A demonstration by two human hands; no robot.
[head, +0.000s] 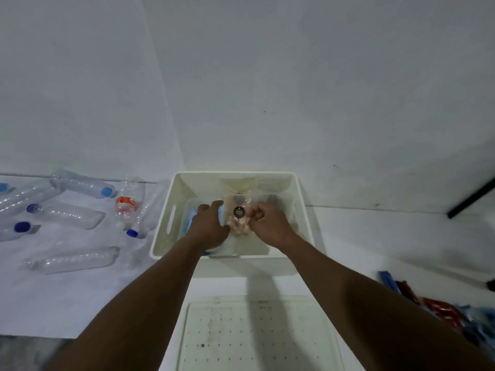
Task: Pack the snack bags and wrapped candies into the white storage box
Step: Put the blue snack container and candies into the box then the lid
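White storage box (171, 210), 2 hands reaching inside

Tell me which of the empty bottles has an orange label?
The clear bottle lying closest to the white storage box's left wall. It has an orange-red band around its middle; the other bottles are plain, and several have blue caps.

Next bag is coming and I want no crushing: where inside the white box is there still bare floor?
Bare floor shows along the near wall of the white box, toward the right corner, and in the far left corner. The middle is crowded: left hand over a blue packet, right hand gripping the clear snack bag.
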